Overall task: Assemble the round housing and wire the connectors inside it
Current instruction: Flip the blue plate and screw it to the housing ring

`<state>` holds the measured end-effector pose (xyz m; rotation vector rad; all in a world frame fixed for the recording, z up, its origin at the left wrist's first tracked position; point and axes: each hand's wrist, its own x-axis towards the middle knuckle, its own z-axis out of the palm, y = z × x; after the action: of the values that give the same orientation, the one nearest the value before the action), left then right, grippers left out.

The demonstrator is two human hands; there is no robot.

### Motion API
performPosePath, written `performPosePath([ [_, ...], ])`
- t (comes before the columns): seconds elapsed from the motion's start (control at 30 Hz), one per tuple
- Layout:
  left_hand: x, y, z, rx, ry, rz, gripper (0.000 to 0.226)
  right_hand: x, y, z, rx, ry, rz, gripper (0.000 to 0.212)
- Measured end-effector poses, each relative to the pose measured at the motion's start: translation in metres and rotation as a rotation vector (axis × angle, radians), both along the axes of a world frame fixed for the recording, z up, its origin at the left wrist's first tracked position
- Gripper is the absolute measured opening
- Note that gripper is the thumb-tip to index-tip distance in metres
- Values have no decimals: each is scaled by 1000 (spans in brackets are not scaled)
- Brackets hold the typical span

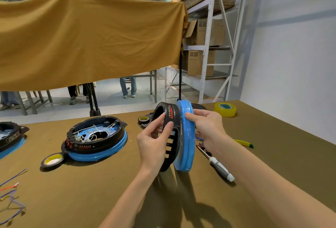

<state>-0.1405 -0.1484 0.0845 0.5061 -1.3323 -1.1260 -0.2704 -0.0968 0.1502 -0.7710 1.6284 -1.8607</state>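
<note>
Three round housings (pixel 179 137) (pixel 96 137) (pixel 9 137); three tape rolls (pixel 225 109) (pixel 51 161) (pixel 143 118); one screwdriver (pixel 218 166); one loose wire bundle (pixel 11 200), near left; two hands (pixel 154 142) (pixel 207 126).

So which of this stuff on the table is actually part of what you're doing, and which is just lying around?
In the job:
- black ring, gripped by the left hand
- blue disc, held by the right hand
- loose wires

Lying about:
- screwdriver
- clear tape roll
- wired housing
- yellow pen

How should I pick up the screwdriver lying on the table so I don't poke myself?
Take the screwdriver by its thick grey and white handle, the end nearest you. Reach down from above and close your fingers across it. It lies flat on the table, its thin metal tip pointing away, toward the right hand, so gripping the handle probably keeps your fingers off the sharp end.
</note>
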Motion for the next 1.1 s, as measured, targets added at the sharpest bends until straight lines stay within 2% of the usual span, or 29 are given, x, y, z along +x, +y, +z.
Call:
performPosePath([
  [0.2, 4, -4, 13, -13, -20, -34, 37, -4, 6, 8, -14, -92, 23, 15],
  [0.33, 6, -9, 30, -97, -83, -7, 38, -8, 3, 17, 23, -240, 50, 22],
  [0.5, 8, -15, 34, -177, -239, -4, 38, -9, 1, -3, 52, -548, 233, 14],
  [0.67, 9, -23, 12, -217, -499, 51, 41, -6, -2, -53, 3, -750, 213, 22],
  [0.73, 7, -23, 0, -233, -546, 29, 40, -6, -2, -72, -8, -791, 202, 27],
  [0.83, 1, -22, -17, -289, -689, -3, 42, -12, 1, -91, 79, -797, 163, 34],
  [1.1, -16, -17, -33, -445, -967, 2, 43, -27, 10, -108, 252, -810, 75, 55],
])
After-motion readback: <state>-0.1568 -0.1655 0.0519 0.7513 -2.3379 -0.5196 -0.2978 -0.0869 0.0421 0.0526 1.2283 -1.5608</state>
